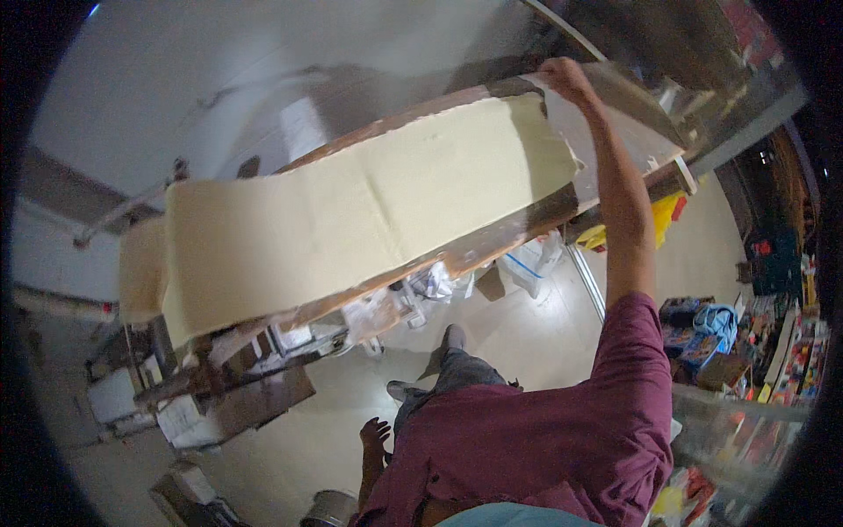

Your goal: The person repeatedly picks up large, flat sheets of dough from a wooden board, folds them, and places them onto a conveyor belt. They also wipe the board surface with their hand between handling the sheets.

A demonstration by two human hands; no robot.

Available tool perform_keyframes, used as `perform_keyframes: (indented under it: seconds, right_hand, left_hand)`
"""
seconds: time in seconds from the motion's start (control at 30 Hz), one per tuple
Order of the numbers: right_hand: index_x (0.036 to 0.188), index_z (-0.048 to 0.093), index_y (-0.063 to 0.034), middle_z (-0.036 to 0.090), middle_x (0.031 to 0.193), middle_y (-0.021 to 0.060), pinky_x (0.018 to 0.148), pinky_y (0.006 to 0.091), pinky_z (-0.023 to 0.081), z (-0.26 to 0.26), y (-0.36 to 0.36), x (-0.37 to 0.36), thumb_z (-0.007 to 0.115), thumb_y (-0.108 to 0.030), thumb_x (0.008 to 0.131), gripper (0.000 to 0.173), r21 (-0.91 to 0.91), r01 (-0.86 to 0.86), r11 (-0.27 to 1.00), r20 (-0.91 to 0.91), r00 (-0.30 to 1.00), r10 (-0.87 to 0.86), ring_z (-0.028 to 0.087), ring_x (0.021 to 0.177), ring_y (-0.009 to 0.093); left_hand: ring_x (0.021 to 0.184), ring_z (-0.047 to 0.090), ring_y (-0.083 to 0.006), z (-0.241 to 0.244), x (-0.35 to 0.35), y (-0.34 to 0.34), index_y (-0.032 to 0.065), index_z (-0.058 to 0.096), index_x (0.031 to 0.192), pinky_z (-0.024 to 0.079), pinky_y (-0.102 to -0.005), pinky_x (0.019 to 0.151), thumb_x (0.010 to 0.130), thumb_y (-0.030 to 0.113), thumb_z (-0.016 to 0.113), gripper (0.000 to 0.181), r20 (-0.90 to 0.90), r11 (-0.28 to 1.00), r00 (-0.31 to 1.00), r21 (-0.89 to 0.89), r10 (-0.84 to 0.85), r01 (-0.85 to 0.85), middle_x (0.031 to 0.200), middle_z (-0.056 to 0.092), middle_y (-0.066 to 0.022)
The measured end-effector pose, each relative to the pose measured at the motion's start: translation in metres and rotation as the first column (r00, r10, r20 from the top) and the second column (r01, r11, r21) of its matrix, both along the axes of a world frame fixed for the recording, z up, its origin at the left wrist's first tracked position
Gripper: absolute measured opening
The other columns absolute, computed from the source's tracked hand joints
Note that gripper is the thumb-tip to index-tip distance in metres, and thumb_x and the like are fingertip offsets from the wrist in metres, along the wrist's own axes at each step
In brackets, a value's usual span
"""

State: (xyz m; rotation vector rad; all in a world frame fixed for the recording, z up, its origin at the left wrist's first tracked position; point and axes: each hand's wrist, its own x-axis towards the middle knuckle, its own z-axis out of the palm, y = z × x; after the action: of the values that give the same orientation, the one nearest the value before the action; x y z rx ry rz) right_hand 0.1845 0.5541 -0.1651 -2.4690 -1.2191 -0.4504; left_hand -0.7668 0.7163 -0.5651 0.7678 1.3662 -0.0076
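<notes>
A long cream sheet, probably fabric (395,191), lies lengthwise over a worn wooden table (474,257) before me. A crease crosses its middle, and its left end curves down past the tabletop. Beyond the sheet's right end, my right hand (565,78) is at the table's far edge with its fingers curled. My arm reaches over the bare right end of the tabletop; whether the fingers grip anything is hidden. My left hand (375,431) hangs low beside my leg, fingers apart and holding nothing, well away from the table.
Plastic bags (530,263) and crumpled wrapping lie beneath the table's near side. A yellow bag (662,221) is below its right end. Cardboard boxes (257,402) stand on the floor at left. A glass counter (731,408) with packets stands at right. Near my left arm is a metal container (331,508).
</notes>
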Motion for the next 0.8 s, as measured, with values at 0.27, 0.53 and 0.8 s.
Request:
perform_keyframes:
  seconds: [0.27, 0.53, 0.8]
  right_hand:
    - [0.091, 0.065, -0.0010, 0.067, 0.081, 0.0056, 0.070, 0.0278, 0.049, 0.114, 0.131, -0.264, 0.067, -0.018, 0.082, 0.019, 0.576, -0.083, 0.813, -0.300, 0.904, 0.305, 0.061, 0.074, 0.012]
    - [0.096, 0.065, -0.0027, 0.067, 0.081, 0.0046, 0.074, 0.0242, 0.050, 0.169, 0.355, -0.520, 0.070, -0.008, 0.078, 0.019, 0.701, -0.451, 0.552, -0.060, 0.734, 0.676, 0.062, 0.076, 0.010]
    - [0.097, 0.066, -0.0035, 0.068, 0.096, 0.0098, 0.077, 0.0275, 0.050, 0.176, 0.386, -0.633, 0.063, -0.007, 0.083, 0.015, 0.516, -0.501, 0.695, 0.128, 0.847, 0.515, 0.065, 0.084, 0.016]
  left_hand:
    - [0.084, 0.065, -0.0249, -0.001, -0.079, 0.020, 0.0058, 0.053, 0.120, 0.049, -0.0364, 0.067, 0.090, 0.030, 0.053, 0.038, 0.079, 0.989, 0.987, 0.033, 0.141, -0.144, 0.100, 0.066, -0.0143]
    - [0.081, 0.065, -0.0237, -0.019, -0.202, 0.070, 0.0069, 0.053, 0.119, 0.049, -0.0358, 0.066, 0.088, 0.033, 0.056, 0.041, 0.201, 0.970, 0.961, 0.114, 0.190, -0.216, 0.097, 0.066, -0.0131]
    - [0.080, 0.065, -0.0244, -0.021, -0.324, 0.061, 0.0058, 0.053, 0.119, 0.049, -0.0359, 0.065, 0.089, 0.031, 0.054, 0.039, 0.008, 0.905, 0.909, 0.092, 0.417, -0.416, 0.097, 0.067, -0.0138]
